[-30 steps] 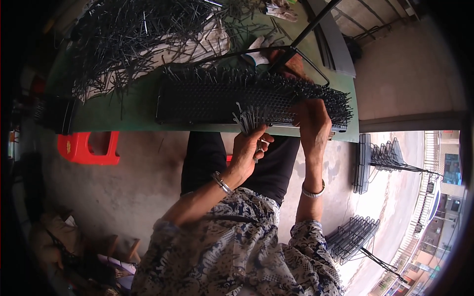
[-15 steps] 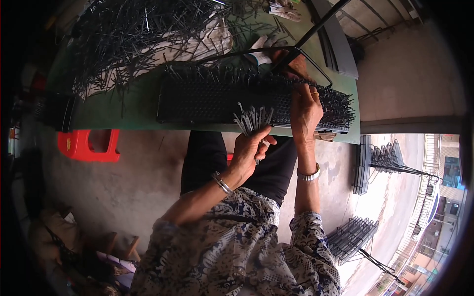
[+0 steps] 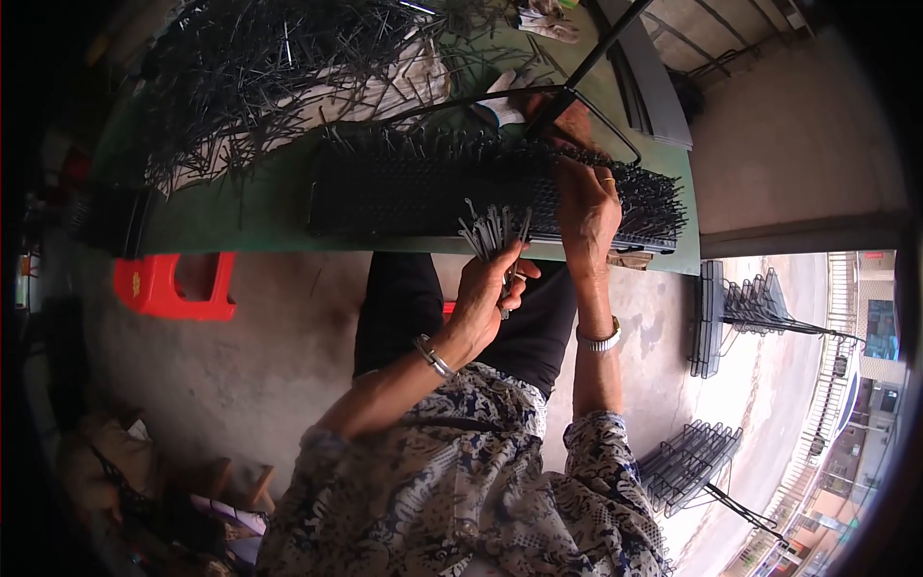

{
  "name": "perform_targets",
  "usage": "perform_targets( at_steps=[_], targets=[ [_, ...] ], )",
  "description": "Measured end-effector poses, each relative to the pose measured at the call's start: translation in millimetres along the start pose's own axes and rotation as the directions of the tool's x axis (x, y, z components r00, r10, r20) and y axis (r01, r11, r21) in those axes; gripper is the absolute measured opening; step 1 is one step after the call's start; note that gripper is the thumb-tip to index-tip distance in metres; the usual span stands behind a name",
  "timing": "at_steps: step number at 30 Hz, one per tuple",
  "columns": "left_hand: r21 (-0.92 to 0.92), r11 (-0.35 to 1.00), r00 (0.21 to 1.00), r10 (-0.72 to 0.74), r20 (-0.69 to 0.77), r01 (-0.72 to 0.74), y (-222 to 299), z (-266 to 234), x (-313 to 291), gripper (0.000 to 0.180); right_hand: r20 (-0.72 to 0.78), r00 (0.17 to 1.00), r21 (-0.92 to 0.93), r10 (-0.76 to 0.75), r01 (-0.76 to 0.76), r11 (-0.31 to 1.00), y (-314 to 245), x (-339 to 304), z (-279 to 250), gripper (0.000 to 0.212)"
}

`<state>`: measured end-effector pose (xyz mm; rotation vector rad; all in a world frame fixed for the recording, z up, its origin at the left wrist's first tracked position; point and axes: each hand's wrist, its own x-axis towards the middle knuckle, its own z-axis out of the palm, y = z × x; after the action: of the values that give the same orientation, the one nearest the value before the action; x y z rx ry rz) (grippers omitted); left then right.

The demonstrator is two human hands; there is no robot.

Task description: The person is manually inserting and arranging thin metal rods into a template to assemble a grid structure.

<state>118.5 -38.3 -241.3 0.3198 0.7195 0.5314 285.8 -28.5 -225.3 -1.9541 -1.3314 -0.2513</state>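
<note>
A bundle of thin dark metal rods (image 3: pixel 493 229), some with looped ends, fans upward out of my left hand (image 3: pixel 488 293), which is closed round it just off the table's near edge. My right hand (image 3: pixel 588 219) is over the right part of a long black perforated rack (image 3: pixel 404 197), fingertips pinched together and pointing down among the rods standing in it. What those fingertips hold, if anything, is hidden. Many upright rods (image 3: pixel 654 204) crowd the rack's right end, and another row lines its far side. A black wire handle (image 3: pixel 601 58) arches over the rack.
A large heap of loose black rods (image 3: pixel 260 72) lies on pale cloth (image 3: pixel 404 82) on the green table (image 3: pixel 221 216). Work gloves (image 3: pixel 500 108) rest behind the rack, flat grey panels (image 3: pixel 654 87) at far right. A red stool (image 3: pixel 178 303) stands left; wire racks (image 3: pixel 687 462) stand right.
My right hand has shifted slightly left along the rack, its fingers still pinched. My left hand keeps the bundle in nearly the same place.
</note>
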Motion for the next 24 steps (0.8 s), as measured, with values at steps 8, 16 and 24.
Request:
perform_targets(
  at_steps=[8, 16, 24],
  targets=[
    [0.019, 1.0, 1.0, 0.005, 0.023, -0.006, -1, -2, -1, 0.028, 0.666, 0.739, 0.484, 0.101, -0.531, 0.695, -6, -17, -28, 0.019],
    [-0.025, 0.999, 0.995, 0.044, -0.085, -0.046, -3, -6, 7, 0.028, 0.636, 0.744, 0.53, 0.203, -0.613, 0.587, -15, -14, -42, 0.011],
    [-0.009, 0.999, 0.999, -0.046, 0.025, 0.046, -5, -11, 12, 0.03, 0.019, 0.968, 0.383, 0.25, -0.238, 0.893, -6, 6, -27, 0.012]
  ],
)
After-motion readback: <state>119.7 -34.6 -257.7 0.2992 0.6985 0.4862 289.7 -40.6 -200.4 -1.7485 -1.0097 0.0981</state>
